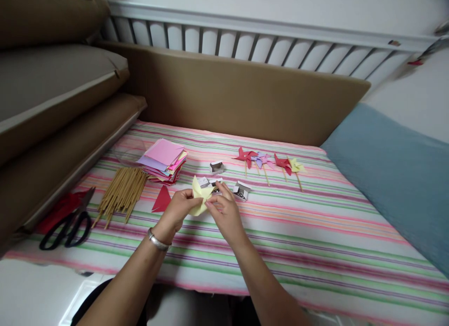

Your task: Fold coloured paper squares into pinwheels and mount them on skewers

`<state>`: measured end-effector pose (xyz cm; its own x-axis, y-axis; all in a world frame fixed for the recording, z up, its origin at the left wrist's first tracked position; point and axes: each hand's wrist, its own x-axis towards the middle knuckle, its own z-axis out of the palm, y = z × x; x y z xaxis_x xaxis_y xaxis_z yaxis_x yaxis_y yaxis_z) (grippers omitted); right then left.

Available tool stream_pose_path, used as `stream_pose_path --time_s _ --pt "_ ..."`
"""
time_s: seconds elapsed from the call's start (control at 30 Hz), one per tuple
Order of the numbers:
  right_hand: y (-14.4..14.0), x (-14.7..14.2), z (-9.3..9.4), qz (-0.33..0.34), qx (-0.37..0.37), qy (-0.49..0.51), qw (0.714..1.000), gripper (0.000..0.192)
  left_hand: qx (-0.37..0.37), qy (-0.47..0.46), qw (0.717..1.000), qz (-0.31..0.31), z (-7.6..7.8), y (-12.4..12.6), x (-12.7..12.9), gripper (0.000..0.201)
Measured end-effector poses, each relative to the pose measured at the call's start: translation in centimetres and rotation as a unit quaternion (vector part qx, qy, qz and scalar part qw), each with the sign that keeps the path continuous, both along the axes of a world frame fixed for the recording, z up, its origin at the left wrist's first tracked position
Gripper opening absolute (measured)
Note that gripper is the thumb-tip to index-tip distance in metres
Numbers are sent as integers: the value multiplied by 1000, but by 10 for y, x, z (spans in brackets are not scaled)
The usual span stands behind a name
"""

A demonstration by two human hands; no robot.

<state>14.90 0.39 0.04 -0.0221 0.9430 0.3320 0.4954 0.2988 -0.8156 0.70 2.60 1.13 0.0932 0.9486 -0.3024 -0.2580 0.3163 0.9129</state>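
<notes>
A yellow paper pinwheel (200,195), partly folded, is held up between both hands above the striped cloth. My left hand (180,205) pinches its left side, thumb on top. With thumb and fingertips, my right hand (224,206) grips the right-hand edge of the same paper. Just behind the paper sit small open boxes, one of them the box (241,190) with small metal pieces inside. Another small box (216,167) stands farther back. A red paper triangle (162,199) lies left of my left hand.
Scissors (70,223) rest on red paper at the left, beside a pile of thin sticks (121,195). Stacked coloured paper squares (164,155) lie behind. Several finished pinwheels on sticks (267,161) lie at back right. A brown board (228,97) borders the striped cloth (298,251).
</notes>
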Motion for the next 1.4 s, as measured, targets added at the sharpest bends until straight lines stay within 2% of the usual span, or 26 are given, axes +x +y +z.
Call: stream_pose_path --time_s 0.33,0.83,1.0,1.13,1.27,1.33,1.4 --pt "4 2 -8 -17 -31 49 998 6 -9 -5 1000 -21 1 -1 1 29" --pt "4 1 -4 -33 -64 59 996 6 -38 -40 996 -73 2 -1 -5 30" --pt "5 -1 -4 -50 -72 54 995 7 -30 -28 996 -74 0 -2 -3 31" --pt "4 -2 -3 -51 -85 46 994 7 -18 -5 998 -52 -3 -1 -1 29" --pt "4 2 3 -59 -103 145 982 18 -27 -14 999 -14 -1 3 -4 30" --pt "6 5 5 -64 -136 231 961 27 -27 -19 999 -12 0 4 -7 29" --pt "7 7 7 -39 -196 314 928 33 -15 -24 999 -19 2 3 -8 28"
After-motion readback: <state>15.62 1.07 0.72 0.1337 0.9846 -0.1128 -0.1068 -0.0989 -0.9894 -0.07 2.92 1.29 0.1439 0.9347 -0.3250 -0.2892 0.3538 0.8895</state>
